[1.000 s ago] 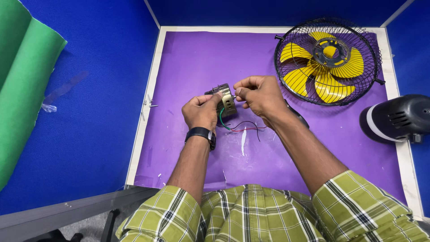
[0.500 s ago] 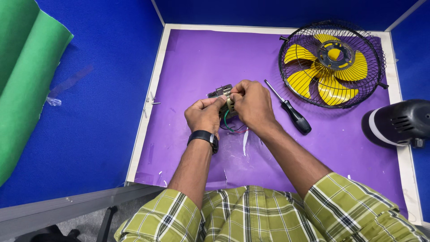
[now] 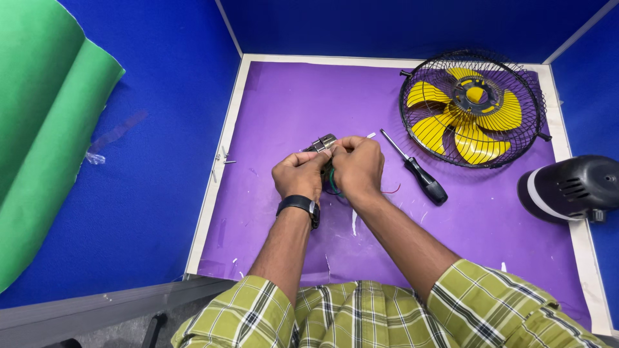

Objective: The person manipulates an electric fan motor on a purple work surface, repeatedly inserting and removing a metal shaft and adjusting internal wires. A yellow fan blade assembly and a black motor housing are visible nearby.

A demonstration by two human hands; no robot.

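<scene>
1. The small metal motor part [image 3: 322,143] sits between both hands above the purple mat [image 3: 284,109]; only its grey end pokes out just above the left hand's knuckles.
2. The left hand [image 3: 300,175] is clenched around the part from the near-left side, fingers curled in, with a black wristwatch [image 3: 298,205] on the wrist behind it.
3. The right hand [image 3: 358,167] is closed over the part from the other side, its fingertips meeting those of the left hand; most of the part is hidden under it.
4. Thin wires [image 3: 389,191], green and red, trail out from beneath the right hand onto the mat.
5. A black-handled screwdriver [image 3: 416,170] lies on the mat just to the right of the right hand, apart from it.
6. Farther right and beyond the screwdriver lies a black wire fan guard [image 3: 474,109] with yellow blades inside.
7. A black motor housing [image 3: 567,188] rests well to the right of the right hand, at the mat's edge.
8. A few small screws [image 3: 222,156] lie left of the left hand, near the mat's border.
</scene>
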